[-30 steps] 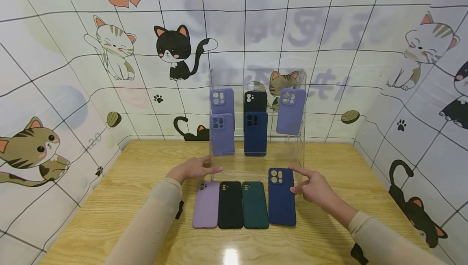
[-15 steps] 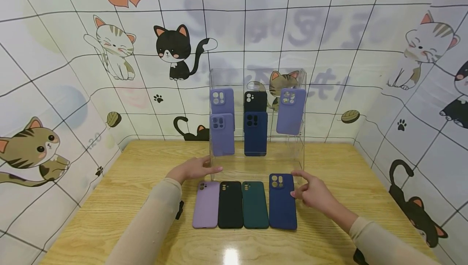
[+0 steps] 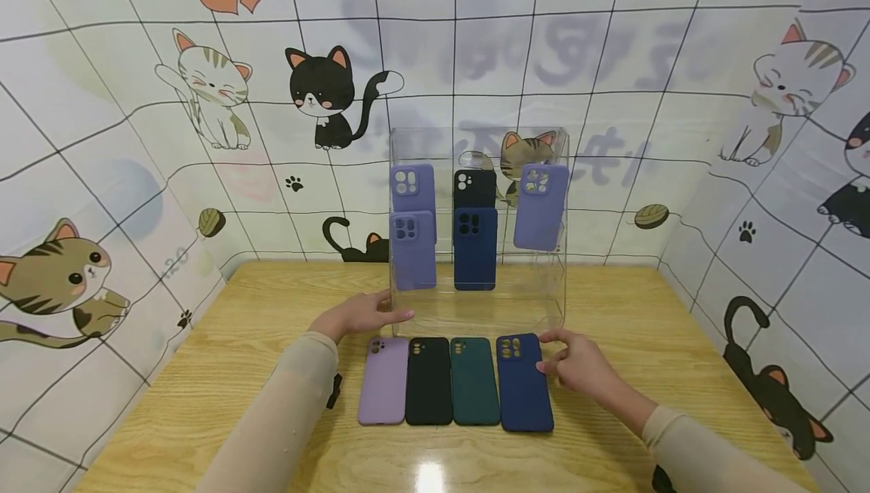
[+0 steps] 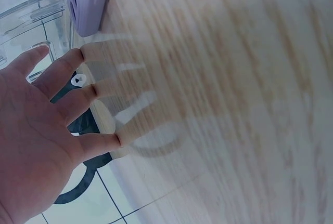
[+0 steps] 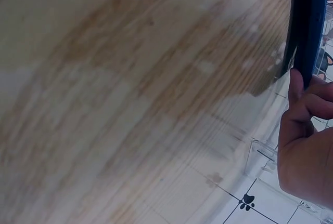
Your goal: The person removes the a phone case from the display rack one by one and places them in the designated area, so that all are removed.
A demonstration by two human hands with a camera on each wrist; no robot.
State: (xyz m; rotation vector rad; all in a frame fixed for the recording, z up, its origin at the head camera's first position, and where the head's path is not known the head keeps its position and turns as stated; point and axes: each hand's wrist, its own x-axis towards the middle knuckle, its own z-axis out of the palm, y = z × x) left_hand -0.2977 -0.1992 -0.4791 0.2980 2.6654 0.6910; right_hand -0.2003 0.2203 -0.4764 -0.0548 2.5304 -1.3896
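Note:
My right hand [image 3: 581, 361] holds a navy phone case [image 3: 525, 389] by its right edge near the upper corner. In the right wrist view the thumb and curled fingers grip the edge of that case [image 5: 310, 21], which stands a little tilted over the wood. To its left lie a teal phone case [image 3: 474, 383], a black one [image 3: 429, 383] and a lilac one [image 3: 384, 383], side by side. My left hand [image 3: 360, 313] touches the lower left side of a clear acrylic display rack [image 3: 442, 315]; its fingers are spread and hold nothing.
Upright in the rack are two violet cases at the left, the lower one [image 3: 413, 259] overlapping the upper. A navy case [image 3: 475, 255] covers part of a black one [image 3: 475, 185] in the middle. Another violet case [image 3: 541, 214] leans at the right. A cat-print wall covering [image 3: 421, 55] surrounds the wooden table [image 3: 224, 372].
My right hand has drawn the navy case down toward the front and lowered its upper end, level with the row beside it. The left hand and the rack have stayed put.

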